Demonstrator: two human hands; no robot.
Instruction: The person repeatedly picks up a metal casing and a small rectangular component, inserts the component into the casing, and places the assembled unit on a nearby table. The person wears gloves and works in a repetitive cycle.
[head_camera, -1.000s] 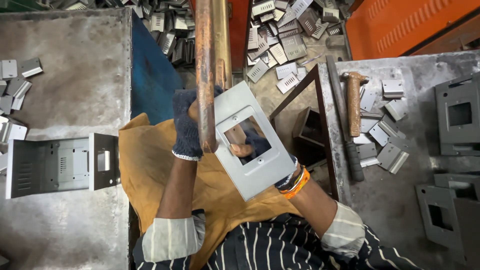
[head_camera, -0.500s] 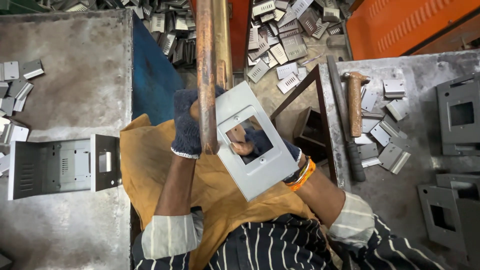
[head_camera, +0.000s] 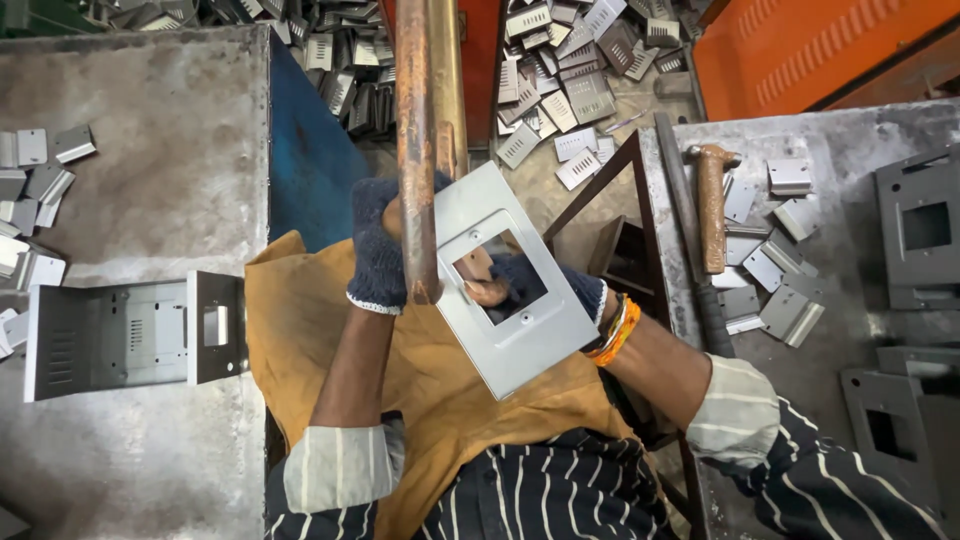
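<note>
Left hand (head_camera: 385, 250), in a dark knit glove, is wrapped around the rusty vertical bar (head_camera: 415, 150) near its lower end. Right hand (head_camera: 530, 285), also gloved, sits behind the grey metal plate (head_camera: 515, 285) and holds it, fingers showing through the plate's rectangular window. The plate is over the lap, on the orange apron (head_camera: 420, 370), tilted, with its long axis running from upper left to lower right. Its upper-left edge lies against or just beside the bar, on the bar's right side; I can't tell if they actually touch. The bar's long axis points straight away from the body, so the plate meets it at an angle. Both hands are on the work, the left nearer the bar, the right carrying the plate. A 2nd brassy bar (head_camera: 447, 90) stands just right of the rusty one. On the left table (head_camera: 130, 150) lies a grey perforated enclosure (head_camera: 130, 335), well apart. On the right table (head_camera: 850, 140) are a wooden-handled hammer (head_camera: 710, 205), small bent metal pieces (head_camera: 775, 290) and more grey housings (head_camera: 920, 225). Loose louvred stampings (head_camera: 560, 90) are piled on the floor ahead. A dark angle frame (head_camera: 620, 240) sits close behind the right hand, the nearest obstruction.
</note>
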